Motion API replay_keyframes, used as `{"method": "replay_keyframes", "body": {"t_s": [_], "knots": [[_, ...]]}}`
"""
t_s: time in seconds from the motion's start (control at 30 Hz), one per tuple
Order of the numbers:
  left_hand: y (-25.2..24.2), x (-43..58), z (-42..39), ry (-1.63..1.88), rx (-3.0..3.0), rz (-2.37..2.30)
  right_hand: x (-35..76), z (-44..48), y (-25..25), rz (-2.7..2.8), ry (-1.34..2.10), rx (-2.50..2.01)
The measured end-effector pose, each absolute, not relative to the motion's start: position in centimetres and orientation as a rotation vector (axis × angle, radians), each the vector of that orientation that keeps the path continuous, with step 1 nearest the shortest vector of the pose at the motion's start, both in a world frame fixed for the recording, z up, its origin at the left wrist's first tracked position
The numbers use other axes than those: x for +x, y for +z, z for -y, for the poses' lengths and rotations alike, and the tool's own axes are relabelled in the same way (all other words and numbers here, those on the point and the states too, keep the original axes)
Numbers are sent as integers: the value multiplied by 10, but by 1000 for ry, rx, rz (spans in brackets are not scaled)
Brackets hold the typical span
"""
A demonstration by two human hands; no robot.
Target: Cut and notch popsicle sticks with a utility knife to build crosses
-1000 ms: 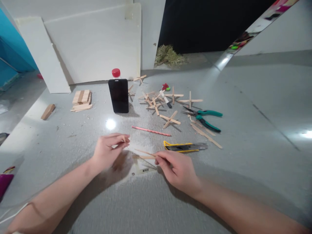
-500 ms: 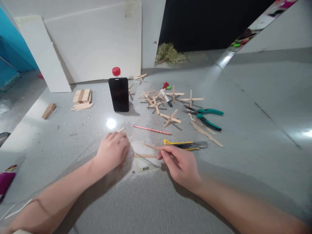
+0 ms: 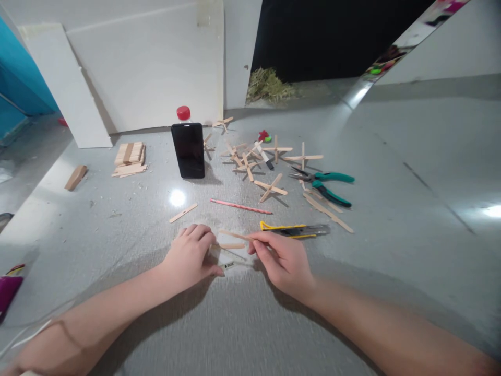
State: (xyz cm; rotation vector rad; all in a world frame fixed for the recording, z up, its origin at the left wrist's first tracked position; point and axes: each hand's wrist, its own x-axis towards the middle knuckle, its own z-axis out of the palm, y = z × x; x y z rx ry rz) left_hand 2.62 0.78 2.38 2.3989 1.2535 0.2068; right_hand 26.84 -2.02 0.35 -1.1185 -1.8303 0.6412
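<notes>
My left hand [image 3: 191, 256] curls over the left side of a clear set square [image 3: 230, 265] lying on the surface, thumb and fingers closed about its edge. A wooden craft stick [image 3: 233, 246] lies across the set square, its left end close to my left fingers. My right hand [image 3: 282, 258] pinches a second craft stick [image 3: 234, 234] between thumb and fingers, its free end pointing left just above the first. Beyond my left hand lies a loose craft stick [image 3: 183, 213] with a dark mark. A yellow utility knife [image 3: 289, 228] rests just past my right knuckles.
A pink pencil [image 3: 240, 207] lies ahead. Several crossed stick pieces [image 3: 271, 188] spread toward the back, near teal-handled pliers [image 3: 332, 178]. A black phone [image 3: 188, 151] stands before a red-capped bottle [image 3: 183, 113]. Stacked sticks [image 3: 130, 154] sit at left.
My left hand has moved right and closed onto the set square, uncovering the loose craft stick behind it. My right hand still pinches its stick, which stays nearly in place.
</notes>
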Motion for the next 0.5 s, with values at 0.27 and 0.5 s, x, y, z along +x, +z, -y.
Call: {"method": "replay_keyframes", "body": {"t_s": [0.27, 0.5], "knots": [[22, 23, -8, 465, 2036, -1144, 269, 19, 2, 1823, 705, -1115], [30, 19, -13, 632, 1577, -984, 270, 18, 0, 1747, 821, -1131]]}}
